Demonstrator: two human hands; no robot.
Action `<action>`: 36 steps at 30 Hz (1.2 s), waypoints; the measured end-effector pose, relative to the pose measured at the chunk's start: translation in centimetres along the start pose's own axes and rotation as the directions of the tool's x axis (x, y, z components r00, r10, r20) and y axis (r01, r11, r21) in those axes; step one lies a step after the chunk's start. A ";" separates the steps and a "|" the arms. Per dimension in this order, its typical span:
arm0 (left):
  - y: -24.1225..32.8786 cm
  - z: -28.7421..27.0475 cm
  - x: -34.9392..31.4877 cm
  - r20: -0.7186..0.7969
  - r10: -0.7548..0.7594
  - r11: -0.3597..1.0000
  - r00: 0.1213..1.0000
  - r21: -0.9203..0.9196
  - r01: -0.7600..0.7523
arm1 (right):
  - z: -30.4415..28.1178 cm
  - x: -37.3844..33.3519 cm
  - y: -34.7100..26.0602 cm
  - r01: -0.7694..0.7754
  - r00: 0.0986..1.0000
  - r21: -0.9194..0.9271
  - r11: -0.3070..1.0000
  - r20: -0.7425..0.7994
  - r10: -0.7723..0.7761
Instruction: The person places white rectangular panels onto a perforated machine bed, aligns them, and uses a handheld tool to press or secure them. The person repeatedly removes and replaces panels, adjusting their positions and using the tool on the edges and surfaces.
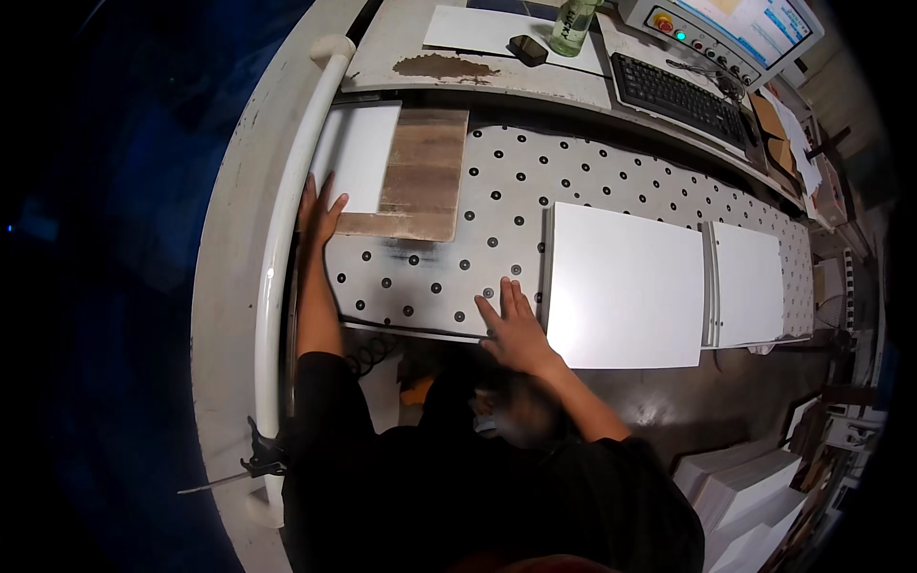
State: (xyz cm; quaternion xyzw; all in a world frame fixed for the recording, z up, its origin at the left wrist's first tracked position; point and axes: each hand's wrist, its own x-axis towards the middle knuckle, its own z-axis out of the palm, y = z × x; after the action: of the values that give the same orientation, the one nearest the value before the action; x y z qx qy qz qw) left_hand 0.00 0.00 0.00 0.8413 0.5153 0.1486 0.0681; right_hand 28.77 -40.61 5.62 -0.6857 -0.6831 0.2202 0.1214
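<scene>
At the far left, a narrow white panel (358, 158) lies beside a brown wood-grain board (427, 172); both are on a pale machine table (492, 172) dotted with black round fittings. My left hand (320, 210) rests at the panel's near left corner, fingers apart, close to a white rail. Over the table's front edge, my right hand (518, 332) is held with spread fingers and nothing in it. Just right of it lies a large white panel (626, 286), apparently stacked. Farther right are more white panels (750, 286), with small holes in the top one.
The white rail (287, 248) runs along the left, with a black clamp-like tool (266, 451) near its lower end. Beyond the table stand a bottle (571, 27), a keyboard (678, 103) and a control panel with screen (731, 33). White boards (745, 492) are piled at lower right.
</scene>
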 end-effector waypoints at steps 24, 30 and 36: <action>3.1 3.7 -3.7 -0.153 -0.713 0.701 0.684 -0.110 0.705 | -2.5 17.5 2.6 0.144 0.946 -0.014 0.989 -0.290 -0.142; 3.9 3.9 -4.8 -0.247 -0.667 0.740 0.702 -0.111 0.664 | -1.0 18.9 4.4 0.263 0.918 -0.282 0.923 -0.220 -0.329; 3.9 3.3 -5.0 -0.198 -0.670 0.741 0.715 -0.124 0.660 | 0.5 19.7 4.5 0.277 0.914 -0.454 0.847 -0.149 -0.378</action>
State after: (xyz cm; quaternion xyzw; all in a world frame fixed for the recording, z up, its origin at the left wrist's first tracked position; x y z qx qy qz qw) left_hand 2.25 -6.11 -2.95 0.5751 0.7838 0.2218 0.0759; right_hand 31.94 -21.32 0.39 -0.5889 -0.8028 -0.0393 0.0850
